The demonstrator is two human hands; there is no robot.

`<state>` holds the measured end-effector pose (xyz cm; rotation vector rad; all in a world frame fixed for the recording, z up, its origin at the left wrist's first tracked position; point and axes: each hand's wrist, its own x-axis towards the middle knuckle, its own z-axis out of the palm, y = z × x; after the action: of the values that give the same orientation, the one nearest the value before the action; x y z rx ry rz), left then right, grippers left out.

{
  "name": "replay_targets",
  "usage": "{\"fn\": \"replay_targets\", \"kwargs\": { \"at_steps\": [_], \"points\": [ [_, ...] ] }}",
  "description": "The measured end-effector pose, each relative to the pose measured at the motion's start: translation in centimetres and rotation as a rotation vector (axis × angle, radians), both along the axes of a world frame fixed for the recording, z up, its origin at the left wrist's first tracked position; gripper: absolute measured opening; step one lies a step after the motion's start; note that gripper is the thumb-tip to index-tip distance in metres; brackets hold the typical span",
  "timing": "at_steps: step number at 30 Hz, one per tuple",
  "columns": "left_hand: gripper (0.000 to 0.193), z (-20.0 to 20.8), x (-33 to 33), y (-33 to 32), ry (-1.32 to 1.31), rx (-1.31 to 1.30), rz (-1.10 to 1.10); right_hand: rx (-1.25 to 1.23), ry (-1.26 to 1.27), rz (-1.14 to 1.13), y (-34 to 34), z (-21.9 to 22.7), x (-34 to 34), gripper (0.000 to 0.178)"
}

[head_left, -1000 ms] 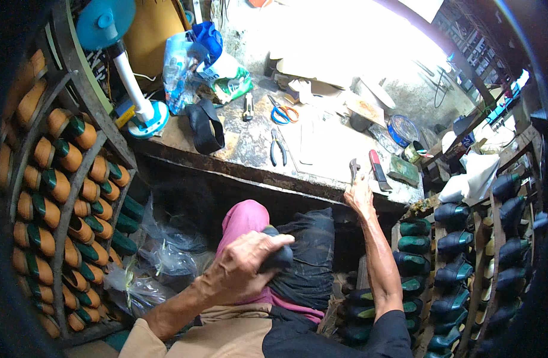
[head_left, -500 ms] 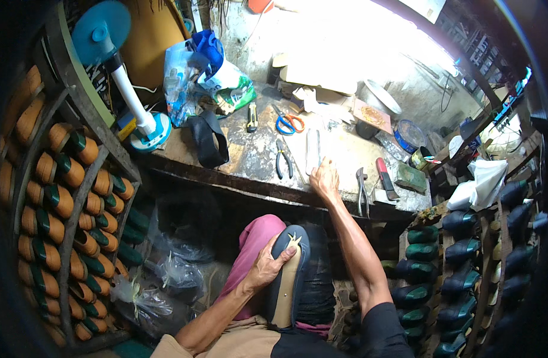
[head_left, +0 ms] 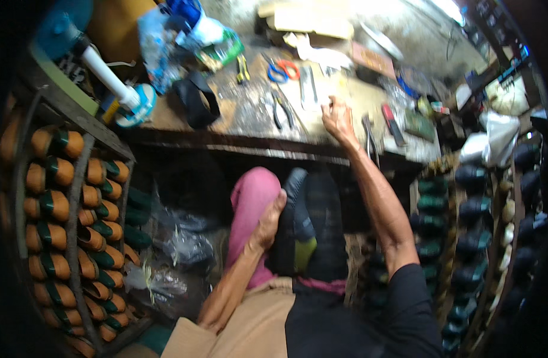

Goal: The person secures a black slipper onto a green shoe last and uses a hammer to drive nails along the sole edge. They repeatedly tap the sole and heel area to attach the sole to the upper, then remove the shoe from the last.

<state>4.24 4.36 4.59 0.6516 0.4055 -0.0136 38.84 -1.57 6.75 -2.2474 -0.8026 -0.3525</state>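
Observation:
On my lap, my left hand [head_left: 269, 225] is wrapped around a dark blue shoe [head_left: 296, 200], tilted on its side between my knees. An olive-tan patch of the shoe shows at its near end; the hand's inner side is hidden. Over the workbench's front edge, my right hand [head_left: 339, 120] has its fingers curled together, and anything within them is too small to make out. Left of it lie a long flat metal tool [head_left: 308, 89] and black-handled pliers [head_left: 281, 112]. Metal pincers [head_left: 370, 134] and a red-handled knife [head_left: 393, 124] lie to its right.
The workbench [head_left: 244, 101] also bears scissors [head_left: 285, 70], a yellow-black utility knife [head_left: 242, 68], a black band [head_left: 196, 98] and a green block [head_left: 420, 124]. A blue-white fan [head_left: 116, 83] stands left. Shoe racks flank me, with tan shoes [head_left: 54, 203] left and dark shoes [head_left: 474, 209] right.
My left hand has turned the shoe from its flat tan side onto its edge. My right hand has lifted off the bench surface and shifted right, fingers curling. The whole view has tilted.

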Motion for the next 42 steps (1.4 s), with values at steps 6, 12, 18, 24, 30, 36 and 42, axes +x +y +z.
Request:
{"fn": "replay_targets", "kwargs": {
  "at_steps": [6, 12, 18, 24, 30, 36, 42],
  "points": [
    [0.072, -1.3, -0.6, -0.4, 0.006, 0.338, -0.008, 0.015, 0.289, 0.024, -13.8, -0.8, -11.6, 0.023],
    [0.069, -2.0, -0.4, -0.6, -0.058, -0.051, 0.068, -0.027, 0.917, -0.313, -24.9, -5.7, -19.0, 0.026],
    [0.065, -2.4, 0.6, -2.5, -0.099, -0.239, -0.057, 0.355, 0.721, -0.162, -22.7, -2.0, -23.2, 0.023],
    [0.064, -2.5, 0.5, -3.5, -0.07, -0.014, 0.011, 0.403, 0.891, -0.027, -15.5, 1.1, -28.0, 0.047],
    [0.075, -2.8, -2.5, -3.5, 0.019, 0.169, 0.077, 0.491, 1.051, -0.025, -12.4, -0.2, -30.7, 0.067],
    [0.086, -1.6, -3.6, -3.1, -0.058, 0.217, -0.042, 0.44, 0.959, 0.101, -12.0, -1.8, -30.9, 0.087],
    [0.091, -2.0, -3.3, -2.7, -0.111, 0.185, -0.038, 0.362, 0.816, 0.128, -12.4, -3.0, -30.8, 0.088]
  ]
}}
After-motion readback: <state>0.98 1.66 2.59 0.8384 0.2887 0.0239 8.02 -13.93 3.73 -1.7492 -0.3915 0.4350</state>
